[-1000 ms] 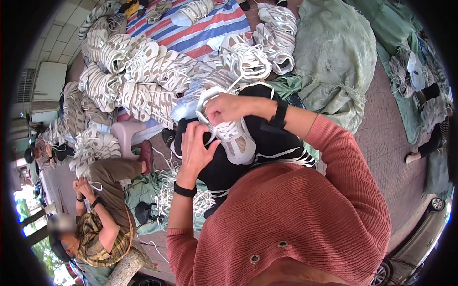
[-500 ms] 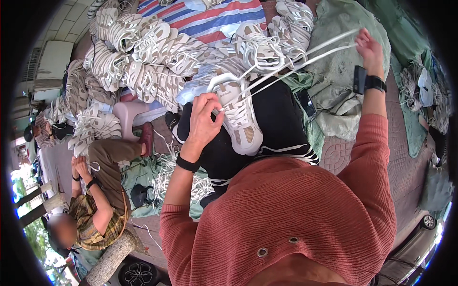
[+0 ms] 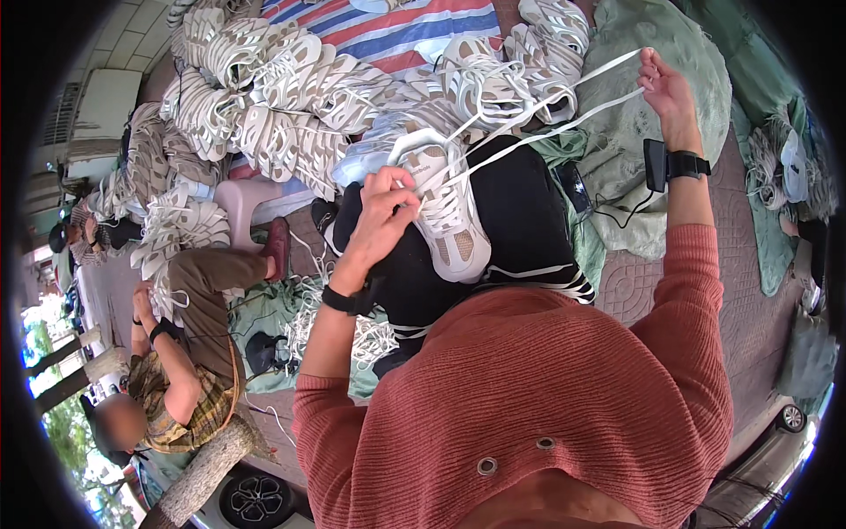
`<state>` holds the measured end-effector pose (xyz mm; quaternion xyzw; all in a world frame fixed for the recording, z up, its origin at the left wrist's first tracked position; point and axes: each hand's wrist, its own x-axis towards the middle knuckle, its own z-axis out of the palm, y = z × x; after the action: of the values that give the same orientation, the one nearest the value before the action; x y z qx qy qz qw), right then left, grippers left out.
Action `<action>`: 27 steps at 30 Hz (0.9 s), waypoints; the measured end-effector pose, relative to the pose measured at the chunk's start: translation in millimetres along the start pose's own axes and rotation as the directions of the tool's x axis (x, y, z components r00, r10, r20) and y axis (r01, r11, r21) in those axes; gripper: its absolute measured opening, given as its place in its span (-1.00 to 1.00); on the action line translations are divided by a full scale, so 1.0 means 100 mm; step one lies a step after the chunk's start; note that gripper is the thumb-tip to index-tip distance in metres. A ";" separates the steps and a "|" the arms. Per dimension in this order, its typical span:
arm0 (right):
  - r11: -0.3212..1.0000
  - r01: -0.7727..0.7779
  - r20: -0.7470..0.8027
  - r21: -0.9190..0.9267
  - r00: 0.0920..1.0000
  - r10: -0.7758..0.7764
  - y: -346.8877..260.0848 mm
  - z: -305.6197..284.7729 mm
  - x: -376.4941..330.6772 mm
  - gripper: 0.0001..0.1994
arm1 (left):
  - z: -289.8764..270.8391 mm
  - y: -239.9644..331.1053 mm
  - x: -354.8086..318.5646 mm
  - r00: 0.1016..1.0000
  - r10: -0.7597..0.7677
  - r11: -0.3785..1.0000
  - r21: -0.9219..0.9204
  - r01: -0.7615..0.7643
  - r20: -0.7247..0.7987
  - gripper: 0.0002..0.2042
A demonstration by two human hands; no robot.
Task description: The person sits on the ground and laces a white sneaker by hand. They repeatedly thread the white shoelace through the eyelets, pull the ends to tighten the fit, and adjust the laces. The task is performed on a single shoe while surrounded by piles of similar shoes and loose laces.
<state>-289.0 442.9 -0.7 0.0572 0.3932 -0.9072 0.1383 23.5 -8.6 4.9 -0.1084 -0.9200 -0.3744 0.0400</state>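
Observation:
A white and beige sneaker (image 3: 460,249) rests on my black-trousered lap, its toe toward me. White shoelaces (image 3: 551,134) run from its eyelets in long, taut strands up to the right. My right hand (image 3: 667,93) is closed on the strands, raised well away from the shoe at the upper right. At the shoe's left side my left hand (image 3: 386,216) pinches a lace by the eyelets between thumb and fingers; its fingertips partly cover the lacing. Another laced sneaker (image 3: 483,75) stands beyond my knees, under the stretched strands.
Rows of matching sneakers (image 3: 291,145) lie beyond me on a striped sheet (image 3: 414,35). A pink stool (image 3: 245,207) stands to the left, near a seated co-worker (image 3: 189,370) handling a shoe. Loose white laces (image 3: 339,331) are heaped beside my left leg. A pale sack (image 3: 656,79) lies at the right.
My right hand has shifted slightly left and its fingers now hold the lace strands farther apart. My left hand has moved a little right and down along the lacing.

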 end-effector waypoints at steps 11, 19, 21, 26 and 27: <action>0.970 0.097 -0.060 0.224 0.995 -0.086 -0.70 -0.53 0.25 -0.74 | -0.12 -0.18 0.17 0.983 -0.176 0.950 -0.273 0.154 -0.059 -0.80; 0.389 0.048 0.050 -0.920 0.999 -0.005 0.33 0.23 -0.31 -0.63 | 0.06 0.05 0.23 0.981 0.120 0.949 0.306 -0.070 -0.149 -0.75; 0.408 0.398 0.470 -0.822 0.878 0.091 0.86 0.57 -0.61 -0.61 | 0.16 0.13 0.32 0.989 0.114 0.940 0.332 -0.077 -0.093 -0.76; 0.391 0.528 0.622 -0.754 0.766 0.164 1.84 1.17 -1.19 -0.59 | 0.29 0.10 0.36 0.995 -0.071 0.996 0.055 0.075 -0.065 -0.87; 0.413 0.572 0.652 -0.709 0.755 0.073 1.96 1.24 -1.25 -0.61 | 0.23 0.04 0.29 0.966 -0.243 0.942 -0.259 0.213 -0.086 -0.89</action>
<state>-110.8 250.4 -26.2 -0.3723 0.7427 -0.5445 0.1151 -3.8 15.5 -4.2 0.0169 -0.8685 -0.4940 0.0361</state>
